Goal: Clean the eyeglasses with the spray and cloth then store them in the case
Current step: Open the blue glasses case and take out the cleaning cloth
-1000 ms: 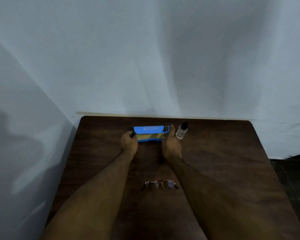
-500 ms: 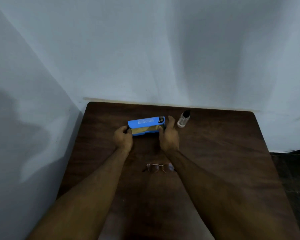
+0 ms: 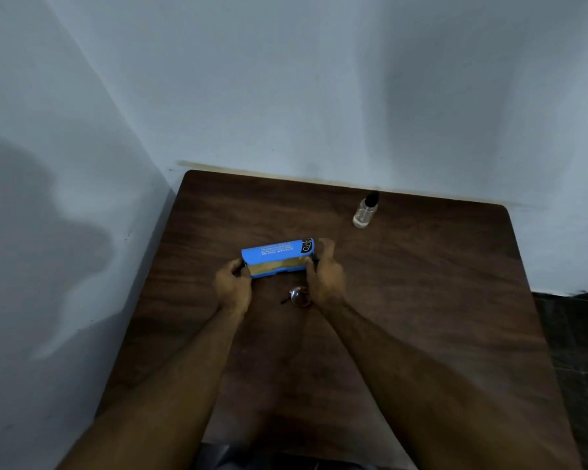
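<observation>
The blue case (image 3: 277,257) now sits in the middle of the frame. A second ago it stood far back on the tabletop (image 3: 421,300), just beside the spray bottle (image 3: 365,212). It has been drawn toward the person, and the bottle now stands alone, well apart at the upper right.

The left grip (image 3: 233,286) has its fingers curled round the case's left end. The right grip (image 3: 325,276) clasps the right end, with one finger lifted past the corner of the lid. A tan band shows under the blue top, so the lid seems to be lifting; whether that band is lining or the cloth cannot be told.

The eyeglasses (image 3: 299,296) lie just below the case, between the wrists. Only one lens shows; the rest is hidden behind the right grip.

Cleaning has not begun. Bringing the case close and opening it likely comes first, to reach the cloth.
</observation>
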`<move>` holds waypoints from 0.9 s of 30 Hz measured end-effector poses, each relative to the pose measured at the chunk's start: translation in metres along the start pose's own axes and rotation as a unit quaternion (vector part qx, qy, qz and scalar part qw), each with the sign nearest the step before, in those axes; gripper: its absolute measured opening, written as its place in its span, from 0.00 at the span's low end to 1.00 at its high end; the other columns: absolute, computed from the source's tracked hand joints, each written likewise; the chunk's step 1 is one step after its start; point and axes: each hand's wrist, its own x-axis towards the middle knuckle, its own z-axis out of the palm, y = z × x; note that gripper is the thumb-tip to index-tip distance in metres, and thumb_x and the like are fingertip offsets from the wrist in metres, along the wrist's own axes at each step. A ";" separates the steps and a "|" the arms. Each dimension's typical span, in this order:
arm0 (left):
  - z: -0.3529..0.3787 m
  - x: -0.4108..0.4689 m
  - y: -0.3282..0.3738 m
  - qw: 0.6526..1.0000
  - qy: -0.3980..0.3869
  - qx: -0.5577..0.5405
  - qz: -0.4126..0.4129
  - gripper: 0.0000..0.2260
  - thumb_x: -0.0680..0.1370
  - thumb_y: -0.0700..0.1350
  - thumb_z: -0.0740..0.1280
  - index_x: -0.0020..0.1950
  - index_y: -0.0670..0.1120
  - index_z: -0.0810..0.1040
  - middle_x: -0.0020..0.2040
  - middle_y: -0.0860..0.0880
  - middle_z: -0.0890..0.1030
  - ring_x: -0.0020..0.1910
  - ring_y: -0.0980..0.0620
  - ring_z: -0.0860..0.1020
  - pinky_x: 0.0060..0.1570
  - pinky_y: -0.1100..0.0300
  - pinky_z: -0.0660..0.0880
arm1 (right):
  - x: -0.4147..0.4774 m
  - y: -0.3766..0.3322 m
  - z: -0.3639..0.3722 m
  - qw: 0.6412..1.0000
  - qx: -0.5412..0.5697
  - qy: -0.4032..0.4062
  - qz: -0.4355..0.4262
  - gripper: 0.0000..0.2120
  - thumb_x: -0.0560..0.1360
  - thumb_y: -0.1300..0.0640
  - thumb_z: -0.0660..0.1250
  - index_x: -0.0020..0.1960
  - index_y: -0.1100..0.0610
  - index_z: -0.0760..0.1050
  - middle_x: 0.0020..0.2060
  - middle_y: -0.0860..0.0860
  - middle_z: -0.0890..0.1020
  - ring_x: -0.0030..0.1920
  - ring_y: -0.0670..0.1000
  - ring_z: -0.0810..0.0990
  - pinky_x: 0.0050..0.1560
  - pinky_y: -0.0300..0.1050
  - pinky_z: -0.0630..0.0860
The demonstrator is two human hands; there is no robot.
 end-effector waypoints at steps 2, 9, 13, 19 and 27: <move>-0.001 -0.003 -0.003 1.000 -0.006 0.002 -0.006 0.14 0.81 0.37 0.68 0.65 0.40 0.83 0.56 0.46 0.86 0.58 0.45 0.85 0.62 0.42 0.81 | -0.001 0.002 0.000 1.000 -0.003 -0.004 -0.009 0.20 0.84 0.52 0.63 0.72 0.51 0.61 0.56 0.59 0.84 0.53 0.62 0.84 0.52 0.53 0.79; -0.010 -0.013 0.010 0.993 0.023 0.084 0.074 0.19 0.78 0.41 0.74 0.69 0.44 0.79 0.63 0.46 0.84 0.57 0.51 0.83 0.59 0.56 0.81 | 0.009 0.007 -0.005 0.999 -0.028 -0.011 -0.025 0.11 0.82 0.53 0.66 0.60 0.51 0.65 0.53 0.54 0.84 0.51 0.57 0.84 0.50 0.54 0.81; -0.020 -0.014 0.014 0.972 0.023 0.144 0.182 0.28 0.75 0.36 0.77 0.74 0.44 0.75 0.69 0.46 0.78 0.55 0.54 0.81 0.53 0.63 0.76 | 0.014 0.012 -0.006 0.997 -0.072 -0.012 -0.027 0.07 0.82 0.54 0.67 0.56 0.52 0.70 0.53 0.52 0.83 0.53 0.53 0.82 0.51 0.50 0.79; -0.034 -0.001 0.019 0.937 -0.049 0.215 0.270 0.25 0.74 0.39 0.77 0.71 0.47 0.78 0.66 0.48 0.78 0.56 0.51 0.81 0.56 0.53 0.81 | 0.019 0.019 -0.006 0.996 -0.080 -0.014 -0.024 0.06 0.81 0.55 0.68 0.56 0.52 0.74 0.54 0.51 0.82 0.53 0.51 0.80 0.53 0.51 0.79; -0.041 0.015 0.013 0.926 -0.087 0.192 0.313 0.22 0.74 0.38 0.78 0.67 0.45 0.81 0.64 0.49 0.81 0.60 0.50 0.82 0.56 0.47 0.84 | 0.025 0.019 -0.001 0.999 -0.050 -0.009 -0.010 0.05 0.79 0.57 0.69 0.55 0.52 0.76 0.54 0.51 0.83 0.53 0.51 0.81 0.56 0.54 0.80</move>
